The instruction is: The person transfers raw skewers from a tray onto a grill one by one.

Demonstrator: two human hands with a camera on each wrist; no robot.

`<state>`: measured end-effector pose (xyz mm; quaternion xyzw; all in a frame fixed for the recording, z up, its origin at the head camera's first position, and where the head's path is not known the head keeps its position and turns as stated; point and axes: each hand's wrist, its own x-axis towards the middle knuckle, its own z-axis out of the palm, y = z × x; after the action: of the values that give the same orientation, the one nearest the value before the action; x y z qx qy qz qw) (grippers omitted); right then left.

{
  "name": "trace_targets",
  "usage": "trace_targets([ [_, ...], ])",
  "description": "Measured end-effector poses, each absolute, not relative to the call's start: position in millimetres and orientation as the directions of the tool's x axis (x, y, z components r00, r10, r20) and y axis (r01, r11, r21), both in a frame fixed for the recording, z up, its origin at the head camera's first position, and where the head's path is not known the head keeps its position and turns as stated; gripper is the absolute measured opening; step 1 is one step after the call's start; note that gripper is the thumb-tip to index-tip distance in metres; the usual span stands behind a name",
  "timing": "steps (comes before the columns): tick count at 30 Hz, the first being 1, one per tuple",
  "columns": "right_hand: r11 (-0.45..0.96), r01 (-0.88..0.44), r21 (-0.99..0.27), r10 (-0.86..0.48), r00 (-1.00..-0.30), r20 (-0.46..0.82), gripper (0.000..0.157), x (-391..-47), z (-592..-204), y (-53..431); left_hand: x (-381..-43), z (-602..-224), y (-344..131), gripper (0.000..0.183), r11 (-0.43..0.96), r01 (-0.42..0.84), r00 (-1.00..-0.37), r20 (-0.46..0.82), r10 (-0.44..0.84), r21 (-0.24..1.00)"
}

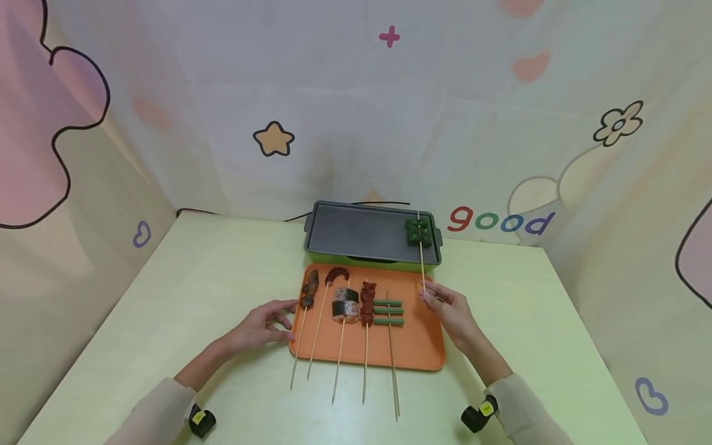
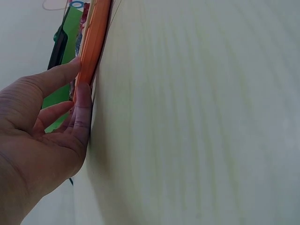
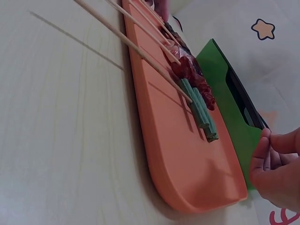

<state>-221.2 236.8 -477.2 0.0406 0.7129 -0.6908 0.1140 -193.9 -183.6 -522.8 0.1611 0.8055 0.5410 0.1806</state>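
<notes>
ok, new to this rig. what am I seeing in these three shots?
No machine: a person works barehanded. A head-worn camera takes the wide picture; small black wrist cameras take the left and right close-ups. On the pale yellow-green table stand an orange rectangular tray, carrying five food-topped wooden skewers, and behind it a grey rectangular griddle with a green base. The right-hand grip pinches a wooden skewer with dark green pieces, which are at the griddle's right end. The left-hand grip touches the tray's left edge.
</notes>
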Motion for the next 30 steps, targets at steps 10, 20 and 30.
trace_targets([
  [10,-0.03,0.23,-0.973,-0.085,-0.97,-0.226,0.049,-228,-473,235,-196,-521,-183,0.075,0.351,0.076,-0.879,-0.103,0.465,0.933],
  [20,-0.048,0.214,-0.976,-0.089,-0.974,-0.21,0.05,-228,-473,238,-197,-523,-183,0.074,0.356,0.075,-0.88,-0.106,0.463,0.932],
  [30,0.077,0.237,-0.968,-0.123,-0.962,-0.245,0.051,-207,-470,244,-196,-522,-184,0.075,0.359,0.072,-0.882,-0.108,0.459,0.931],
])
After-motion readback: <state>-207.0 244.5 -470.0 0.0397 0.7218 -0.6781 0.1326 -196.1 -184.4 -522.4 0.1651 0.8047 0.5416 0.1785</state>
